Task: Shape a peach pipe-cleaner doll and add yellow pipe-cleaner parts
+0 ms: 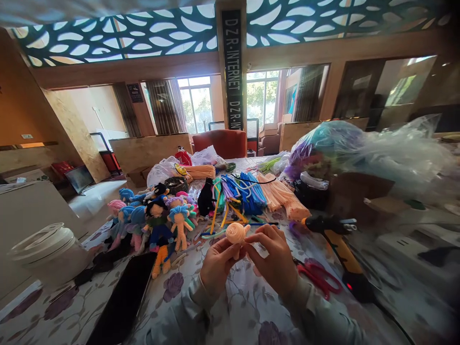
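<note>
My left hand (220, 262) grasped the peach piece (235, 233), holding it up above the front of the surface (187, 294), between my wrists and the heap of craft stuff. The piece had a round, coiled top, a small stub jutting out to the right and a narrower part below, down among my fingers. My right hand (276, 258) came in from the other side, thumb and forefinger drawn together against the piece's right side; I could not tell whether they pinched it or only touched it.

Just beside my right wrist lay the red-handled scissors (325, 280), their blades partly hidden behind that hand. Further right was a black and yellow tool (339, 249) with a small red light and a cord. On my left a dark tablet (124, 297) lay slantwise, and beyond it the dolls (158, 220) crowded together, blue, pink and peach among them. A white tub (50, 254) stood at the far left. Past my hands were a black figure (206, 197), blue stems (253, 191) and peach stems (287, 201), with clear bags (406, 148) bulging at the right.
</note>
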{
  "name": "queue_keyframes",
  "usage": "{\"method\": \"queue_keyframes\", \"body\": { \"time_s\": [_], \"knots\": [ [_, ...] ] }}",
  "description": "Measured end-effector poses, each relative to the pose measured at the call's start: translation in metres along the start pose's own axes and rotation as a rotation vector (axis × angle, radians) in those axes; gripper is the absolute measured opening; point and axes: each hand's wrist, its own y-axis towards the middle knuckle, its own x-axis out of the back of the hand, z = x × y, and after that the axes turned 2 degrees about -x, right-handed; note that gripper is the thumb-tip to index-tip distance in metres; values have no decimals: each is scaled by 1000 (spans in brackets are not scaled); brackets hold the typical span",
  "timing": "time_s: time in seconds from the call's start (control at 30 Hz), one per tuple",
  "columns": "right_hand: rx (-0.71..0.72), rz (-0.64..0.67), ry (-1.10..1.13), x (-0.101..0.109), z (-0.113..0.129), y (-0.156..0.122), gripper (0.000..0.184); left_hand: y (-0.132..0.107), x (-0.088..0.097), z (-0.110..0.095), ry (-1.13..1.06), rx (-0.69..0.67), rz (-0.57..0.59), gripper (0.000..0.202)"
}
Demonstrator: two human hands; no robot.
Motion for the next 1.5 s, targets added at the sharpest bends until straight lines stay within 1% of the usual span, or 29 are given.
{"method": "queue_keyframes", "body": {
  "time_s": [0.27, 0.43, 0.57, 0.83, 0.9, 1.07, 1.23, 1.37, 1.5],
  "knots": [
    [57, 16, -60, 3, 4, 2, 7, -1, -1, 0, 69, 8, 11, 27],
    [98, 11, -101, 4, 2, 2, 7, 1, -1, 4, 27, -1, 28, 25],
    [111, 25, -130, 4, 1, 2, 12, 2, 1, 7, 20, 9, 11, 29],
    [124, 79, -158, 2, 0, 2, 19, 6, 6, 13, -5, 13, -23, 30],
    [128, 83, -175, 1, -1, 2, 19, 6, 7, 14, -32, 13, -23, 28],
    [133, 68, -179, -1, -1, 1, 16, 5, 3, 12, -92, 7, 24, 21],
    [119, 56, -182, -1, 1, 2, 19, 2, -2, 7, -77, 32, 6, 25],
    [97, 61, -142, -1, 4, 1, 18, 0, -5, 5, -53, -23, 0, 23],
    [31, 58, -48, -2, 5, 1, 16, -1, -6, 3, -27, -37, -70, 24]
  ]
}}
